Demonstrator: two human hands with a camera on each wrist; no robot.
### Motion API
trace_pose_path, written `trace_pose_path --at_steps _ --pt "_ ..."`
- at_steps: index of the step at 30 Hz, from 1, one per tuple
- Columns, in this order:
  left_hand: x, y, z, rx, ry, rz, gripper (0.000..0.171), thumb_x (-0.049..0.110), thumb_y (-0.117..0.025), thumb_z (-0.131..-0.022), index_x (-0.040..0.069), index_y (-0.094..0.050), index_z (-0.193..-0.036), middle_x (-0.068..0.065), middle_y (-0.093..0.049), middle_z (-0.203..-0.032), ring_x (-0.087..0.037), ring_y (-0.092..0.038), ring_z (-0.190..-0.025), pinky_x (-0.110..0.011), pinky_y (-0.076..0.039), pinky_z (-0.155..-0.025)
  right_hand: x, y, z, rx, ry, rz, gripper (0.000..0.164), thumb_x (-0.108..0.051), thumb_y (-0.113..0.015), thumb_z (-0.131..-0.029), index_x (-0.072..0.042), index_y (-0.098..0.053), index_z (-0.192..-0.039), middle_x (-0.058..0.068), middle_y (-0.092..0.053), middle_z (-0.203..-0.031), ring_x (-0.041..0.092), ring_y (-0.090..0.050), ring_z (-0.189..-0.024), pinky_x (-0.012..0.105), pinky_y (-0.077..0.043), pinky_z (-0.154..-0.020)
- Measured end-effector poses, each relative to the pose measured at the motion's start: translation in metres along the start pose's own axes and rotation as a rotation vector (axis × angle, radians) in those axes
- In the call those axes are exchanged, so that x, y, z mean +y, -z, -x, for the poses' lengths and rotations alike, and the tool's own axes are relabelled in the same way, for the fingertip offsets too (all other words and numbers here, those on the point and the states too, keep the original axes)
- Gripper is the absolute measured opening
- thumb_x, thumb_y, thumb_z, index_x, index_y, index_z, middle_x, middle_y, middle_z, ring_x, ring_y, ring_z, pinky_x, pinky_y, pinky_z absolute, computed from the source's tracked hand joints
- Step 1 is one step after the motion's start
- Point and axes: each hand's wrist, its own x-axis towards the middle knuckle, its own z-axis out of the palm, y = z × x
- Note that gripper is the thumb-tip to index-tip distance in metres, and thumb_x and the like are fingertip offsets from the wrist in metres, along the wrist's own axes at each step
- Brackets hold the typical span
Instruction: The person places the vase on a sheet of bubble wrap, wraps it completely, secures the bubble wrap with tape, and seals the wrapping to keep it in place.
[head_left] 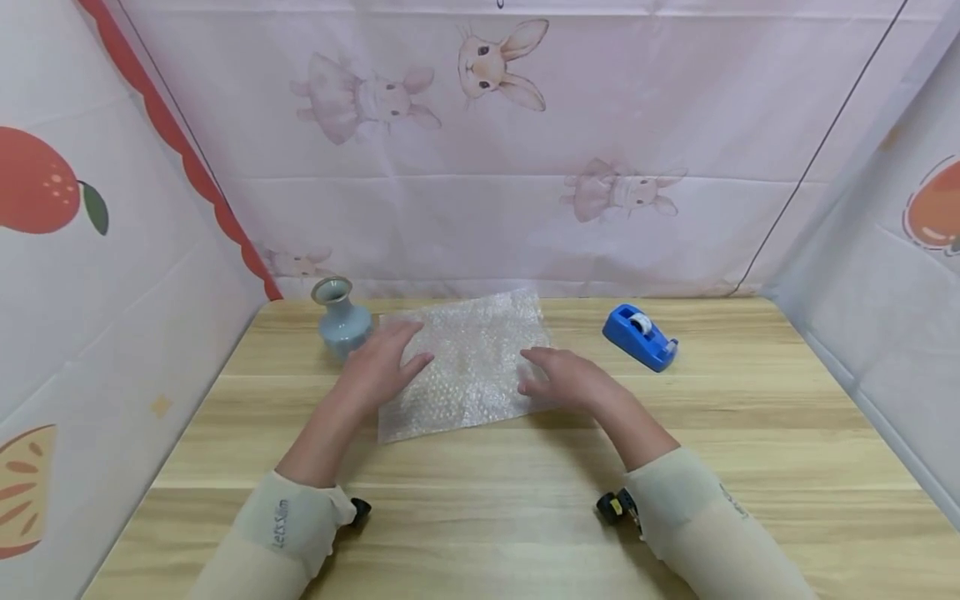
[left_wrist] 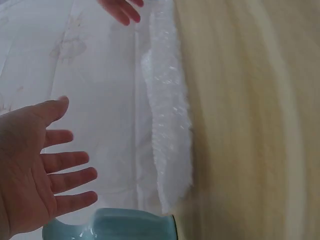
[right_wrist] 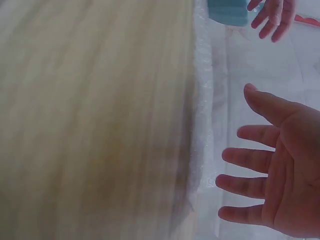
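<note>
A sheet of clear bubble wrap (head_left: 468, 367) lies spread on the wooden table. Over its left edge hovers my left hand (head_left: 378, 362), fingers spread and holding nothing; the left wrist view shows the same hand (left_wrist: 40, 165) with its palm empty. Just beyond that hand stands a pale blue-green ceramic vase (head_left: 341, 321), upright and partly hidden by the fingers. My right hand (head_left: 566, 377) is above the right edge of the bubble wrap. In the right wrist view its fingers (right_wrist: 245, 187) are extended, apart from one another, with nothing between them.
A blue tape dispenser (head_left: 639, 337) with a roll of clear tape sits to the right of the bubble wrap. Behind the wooden table (head_left: 480, 517) hangs a pink rabbit-print cloth (head_left: 480, 225). Fruit-print sheets form walls at both sides.
</note>
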Motion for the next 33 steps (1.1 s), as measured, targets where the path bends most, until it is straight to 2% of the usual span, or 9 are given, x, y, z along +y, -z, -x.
trace_pose_path --at_steps 8,11,13,15,17,19,23,29,33 --pt "-0.015 -0.019 0.006 -0.184 -0.093 -0.101 0.049 0.036 -0.060 -0.097 0.005 -0.057 -0.135 -0.020 -0.055 -0.138 -0.038 -0.051 -0.129 -0.053 -0.041 -0.105 0.000 -0.008 0.003 -0.051 0.004 0.057 0.060 -0.042 -0.060 -0.096 -0.012 -0.047 -0.146 0.011 -0.052 -0.146 0.033 -0.045 -0.137 0.051 -0.034 -0.113" --pt "-0.015 -0.024 0.008 -0.232 -0.149 -0.112 0.026 0.028 -0.065 -0.094 0.006 -0.066 -0.109 -0.013 -0.067 -0.108 -0.030 -0.063 -0.100 -0.045 -0.051 -0.085 0.002 -0.009 0.004 -0.045 0.030 0.090 0.053 -0.040 -0.061 -0.096 -0.009 -0.055 -0.138 0.012 -0.059 -0.137 0.033 -0.054 -0.128 0.050 -0.040 -0.108" --pt "-0.014 -0.026 0.009 -0.254 -0.177 -0.117 0.012 0.023 -0.067 -0.092 0.011 -0.063 -0.091 -0.005 -0.063 -0.087 -0.023 -0.058 -0.080 -0.039 -0.048 -0.070 0.003 -0.009 0.004 -0.043 0.048 0.111 0.042 -0.038 -0.062 -0.095 -0.010 -0.063 -0.126 0.009 -0.065 -0.125 0.029 -0.061 -0.114 0.047 -0.046 -0.100" --pt "-0.010 -0.026 0.010 -0.282 -0.178 -0.120 0.015 0.020 -0.068 -0.090 0.015 -0.058 -0.081 0.000 -0.055 -0.077 -0.018 -0.050 -0.071 -0.036 -0.042 -0.062 0.005 -0.009 0.004 -0.039 0.060 0.134 0.030 -0.037 -0.063 -0.095 -0.013 -0.067 -0.114 0.004 -0.067 -0.112 0.022 -0.063 -0.098 0.043 -0.050 -0.091" --pt "-0.005 -0.026 0.010 -0.306 -0.178 -0.140 0.012 0.018 -0.069 -0.089 0.015 -0.059 -0.083 0.001 -0.054 -0.078 -0.017 -0.050 -0.071 -0.035 -0.042 -0.063 0.007 -0.008 0.003 -0.040 0.067 0.149 0.021 -0.035 -0.064 -0.094 -0.016 -0.068 -0.104 0.000 -0.066 -0.102 0.017 -0.060 -0.086 0.040 -0.051 -0.084" --pt "0.000 -0.026 0.011 -0.335 -0.171 -0.152 0.008 0.015 -0.071 -0.087 0.013 -0.064 -0.088 0.000 -0.057 -0.082 -0.017 -0.053 -0.075 -0.036 -0.046 -0.067 0.008 -0.007 0.003 -0.035 0.054 0.162 0.019 -0.033 -0.065 -0.094 -0.016 -0.069 -0.102 0.000 -0.066 -0.100 0.016 -0.059 -0.083 0.039 -0.052 -0.082" --pt "0.013 -0.027 0.013 -0.378 -0.155 -0.140 0.016 0.009 -0.077 -0.080 0.009 -0.069 -0.094 -0.001 -0.060 -0.086 -0.018 -0.056 -0.080 -0.038 -0.049 -0.074 0.008 -0.005 0.003 -0.015 0.024 0.193 0.016 -0.029 -0.066 -0.091 -0.015 -0.070 -0.096 0.001 -0.067 -0.095 0.017 -0.059 -0.078 0.038 -0.053 -0.076" --pt "0.033 -0.032 0.013 -0.394 -0.157 -0.120 0.019 0.011 -0.080 -0.077 0.010 -0.062 -0.081 0.001 -0.056 -0.076 -0.017 -0.051 -0.071 -0.036 -0.045 -0.069 0.002 -0.003 0.006 0.031 -0.050 0.210 0.028 -0.031 -0.068 -0.091 -0.011 -0.072 -0.109 0.007 -0.067 -0.105 0.025 -0.061 -0.091 0.045 -0.053 -0.080" --pt "0.048 -0.037 0.013 -0.388 -0.166 -0.126 0.020 0.015 -0.080 -0.076 0.010 -0.061 -0.075 0.001 -0.056 -0.069 -0.017 -0.050 -0.064 -0.036 -0.046 -0.065 -0.001 0.000 0.009 0.030 -0.135 0.193 0.029 -0.037 -0.067 -0.092 -0.011 -0.071 -0.103 0.004 -0.067 -0.092 0.022 -0.060 -0.082 0.040 -0.052 -0.072"
